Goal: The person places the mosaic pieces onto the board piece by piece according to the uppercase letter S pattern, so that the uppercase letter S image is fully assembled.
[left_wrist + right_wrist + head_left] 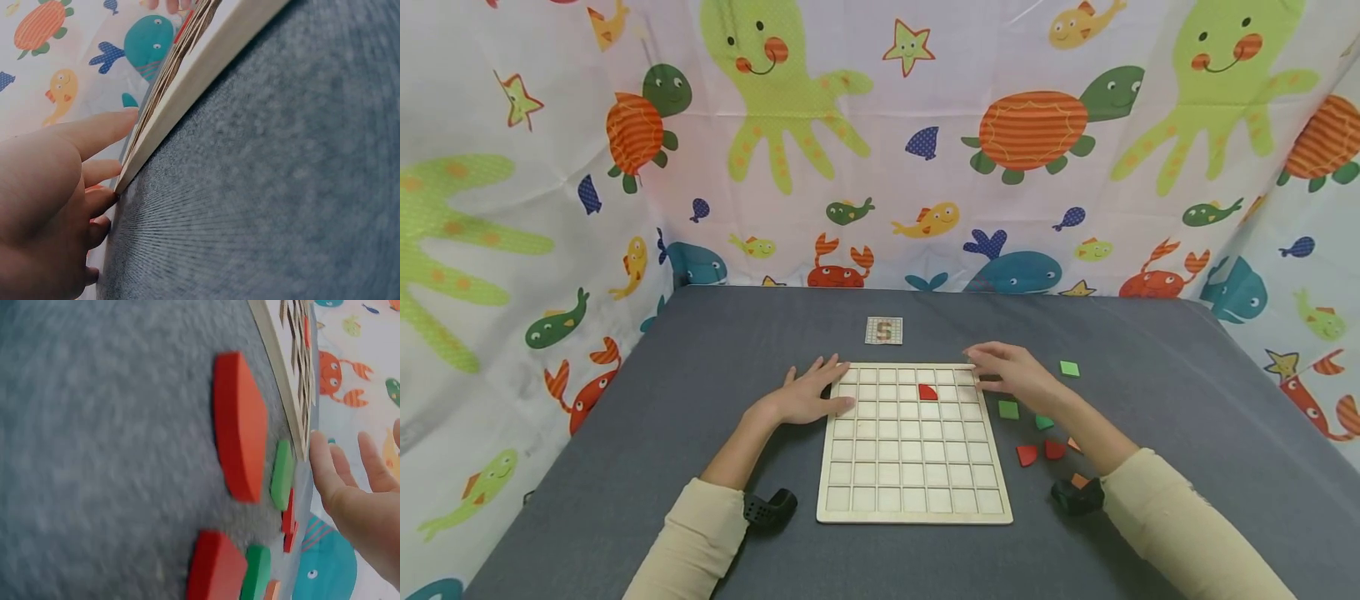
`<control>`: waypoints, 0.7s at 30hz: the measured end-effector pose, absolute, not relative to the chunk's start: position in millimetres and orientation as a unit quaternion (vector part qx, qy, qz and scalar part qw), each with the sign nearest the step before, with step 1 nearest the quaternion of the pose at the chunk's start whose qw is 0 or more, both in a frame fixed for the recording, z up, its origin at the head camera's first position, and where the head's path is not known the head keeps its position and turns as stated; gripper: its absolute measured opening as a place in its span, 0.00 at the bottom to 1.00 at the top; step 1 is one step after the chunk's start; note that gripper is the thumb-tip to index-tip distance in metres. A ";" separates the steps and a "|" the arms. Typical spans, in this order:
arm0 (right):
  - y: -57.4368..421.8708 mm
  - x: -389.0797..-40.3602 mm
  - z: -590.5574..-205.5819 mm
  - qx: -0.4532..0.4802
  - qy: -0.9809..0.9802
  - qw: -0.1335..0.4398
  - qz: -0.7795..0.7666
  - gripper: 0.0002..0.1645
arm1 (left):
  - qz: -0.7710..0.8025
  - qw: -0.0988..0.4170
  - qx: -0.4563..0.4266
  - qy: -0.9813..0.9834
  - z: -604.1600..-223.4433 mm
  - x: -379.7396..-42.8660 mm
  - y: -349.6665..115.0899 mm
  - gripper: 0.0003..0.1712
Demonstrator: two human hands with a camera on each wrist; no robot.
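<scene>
A pale wooden board (pixel 913 516) with a grid of square recesses lies flat on the table. One red quarter-round tile (pixel 928 392) sits in a cell in its second row. My left hand (pixel 805 393) rests at the board's upper left edge, thumb over the rim and fingers spread; the left wrist view shows this hand (pixel 56 187) beside the board's side. At the upper right corner is my right hand (pixel 1018 373), fingers loosely bent and holding no tile. Its fingertips (pixel 317 440) come close to the board's corner in the right wrist view; contact is hard to tell.
Right of the board lie loose tiles: green squares (pixel 1008 409), a darker green piece (pixel 1043 422), red pieces (pixel 1027 455) and orange ones (pixel 1078 481), some partly behind the right forearm. A small pattern card (pixel 883 331) lies beyond the board. A printed sea-animal curtain (pixel 880 192) surrounds the grey table.
</scene>
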State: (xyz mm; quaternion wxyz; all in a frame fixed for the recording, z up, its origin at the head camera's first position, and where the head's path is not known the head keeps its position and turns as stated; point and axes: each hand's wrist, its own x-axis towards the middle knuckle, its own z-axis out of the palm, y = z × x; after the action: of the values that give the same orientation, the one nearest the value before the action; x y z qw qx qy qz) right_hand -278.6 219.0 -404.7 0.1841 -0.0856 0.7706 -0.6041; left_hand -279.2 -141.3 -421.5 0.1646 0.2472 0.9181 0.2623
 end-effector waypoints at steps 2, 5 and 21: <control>223.4 -279.5 -403.3 -0.074 0.764 0.181 -0.614 0.34 | 0.263 0.164 0.247 0.918 -420.6 -278.8 -141.1 0.44; 230.8 -280.8 -400.8 -0.068 0.756 0.180 -0.625 0.36 | 0.263 0.166 0.248 0.918 -419.5 -277.9 -140.9 0.43; 269.8 -278.6 -399.6 -0.058 0.753 0.170 -0.633 0.43 | 0.255 0.156 0.257 0.919 -419.5 -276.6 -142.4 0.41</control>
State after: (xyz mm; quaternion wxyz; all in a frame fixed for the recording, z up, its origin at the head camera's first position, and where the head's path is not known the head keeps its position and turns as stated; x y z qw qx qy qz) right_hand -278.6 269.8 -399.6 0.1702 -0.0581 0.7531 -0.6329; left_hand -276.6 -142.4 -419.5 0.1561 0.2574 0.9189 0.2548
